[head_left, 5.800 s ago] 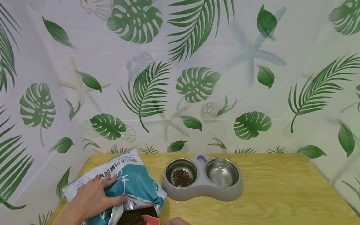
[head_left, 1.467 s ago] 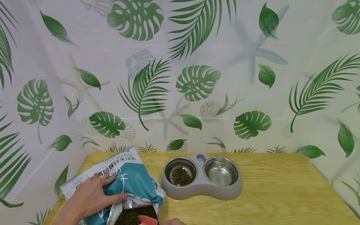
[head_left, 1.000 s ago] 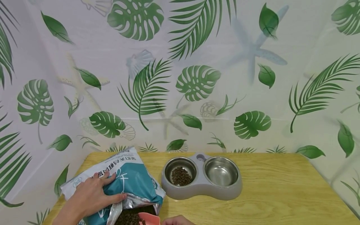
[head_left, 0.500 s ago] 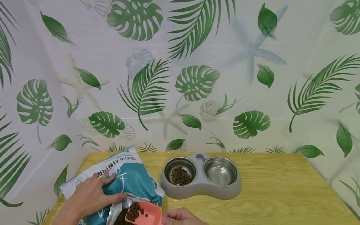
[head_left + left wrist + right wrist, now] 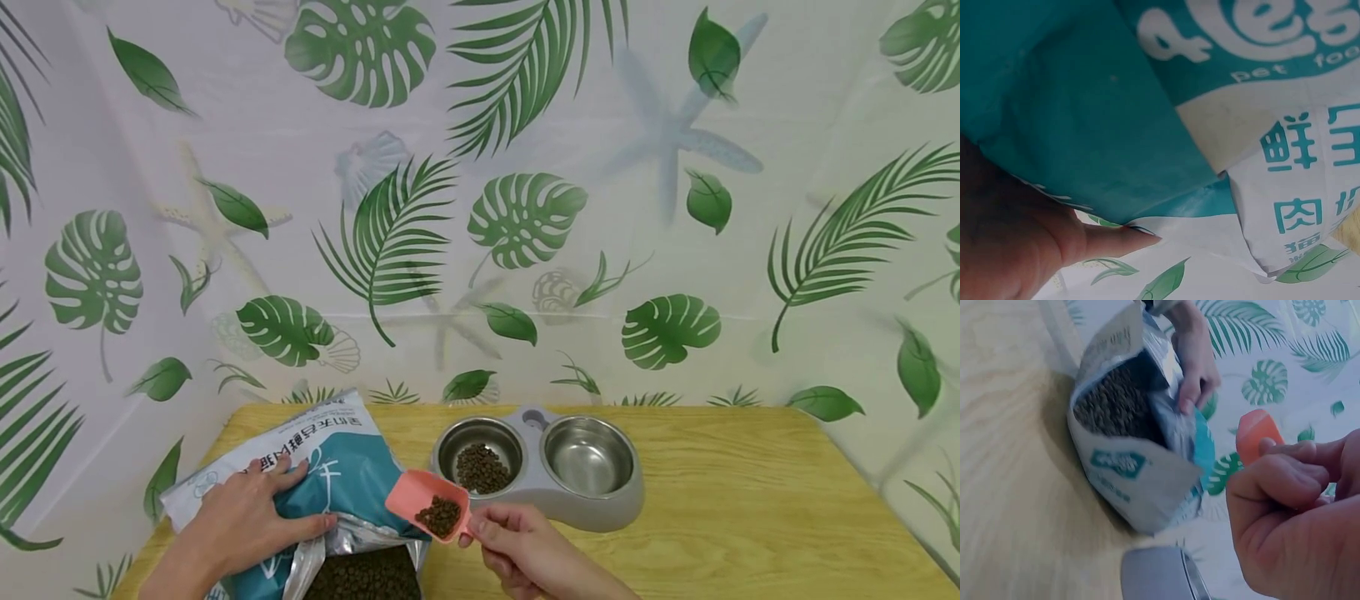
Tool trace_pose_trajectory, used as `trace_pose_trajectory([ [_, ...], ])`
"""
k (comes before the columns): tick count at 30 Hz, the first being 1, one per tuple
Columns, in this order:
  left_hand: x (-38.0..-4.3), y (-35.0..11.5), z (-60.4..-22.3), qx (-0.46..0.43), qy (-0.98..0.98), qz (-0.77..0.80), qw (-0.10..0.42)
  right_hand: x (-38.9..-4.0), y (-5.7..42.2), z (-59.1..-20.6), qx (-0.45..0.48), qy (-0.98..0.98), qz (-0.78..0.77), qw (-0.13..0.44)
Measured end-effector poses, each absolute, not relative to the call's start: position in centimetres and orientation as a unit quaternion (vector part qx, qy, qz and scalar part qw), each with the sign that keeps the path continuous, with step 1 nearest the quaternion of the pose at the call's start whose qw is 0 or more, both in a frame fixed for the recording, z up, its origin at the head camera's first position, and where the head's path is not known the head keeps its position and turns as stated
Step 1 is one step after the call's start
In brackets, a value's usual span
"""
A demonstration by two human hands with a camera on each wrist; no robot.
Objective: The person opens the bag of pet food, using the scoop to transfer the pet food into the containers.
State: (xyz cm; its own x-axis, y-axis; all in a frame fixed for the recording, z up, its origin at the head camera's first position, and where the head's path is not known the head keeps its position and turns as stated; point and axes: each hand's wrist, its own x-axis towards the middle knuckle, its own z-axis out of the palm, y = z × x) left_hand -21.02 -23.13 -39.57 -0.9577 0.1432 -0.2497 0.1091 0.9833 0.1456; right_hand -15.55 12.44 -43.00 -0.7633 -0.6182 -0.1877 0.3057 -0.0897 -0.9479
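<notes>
My left hand (image 5: 247, 521) holds the teal-and-white pet food bag (image 5: 352, 467) at the left, its thumb lying by the silvery opening. Brown kibble (image 5: 1113, 403) shows inside the bag in the right wrist view. My right hand (image 5: 525, 546) grips the handle of a coral-pink scoop (image 5: 408, 496), which carries a small heap of kibble. The scoop hangs between the bag and the grey double pet bowl (image 5: 540, 504), just in front of its left side. A small pile of kibble (image 5: 482, 468) lies in the left steel bowl; the right steel bowl (image 5: 588, 458) holds no kibble.
A yellow wood-grain table (image 5: 750, 500) bears the bag and the double bowl. Behind and to the left hangs a pale sheet (image 5: 570, 333) printed with green leaves, shells and starfish, meeting the table's back edge.
My right hand has lifted the scoop with kibble out of the bag and moved it up and right, towards the left bowl. The left hand and the bag have stayed nearly still.
</notes>
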Motion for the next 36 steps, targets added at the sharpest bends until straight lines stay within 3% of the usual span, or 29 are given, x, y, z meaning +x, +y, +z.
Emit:
trace_pose_trajectory([
  [15,-21.0,-23.2,-39.3,0.066,0.988,0.065,0.126,-19.7,15.0,-44.3,0.038,0.801,-0.591,0.084],
  [25,-21.2,-23.1,-39.3,0.065,0.987,0.063,0.131,-21.7,14.7,-45.9,-0.026,0.897,-0.440,-0.044],
  [36,-21.1,-23.1,-39.4,0.064,0.986,0.068,0.137,-22.4,13.4,-46.5,-0.110,0.930,-0.340,-0.083],
])
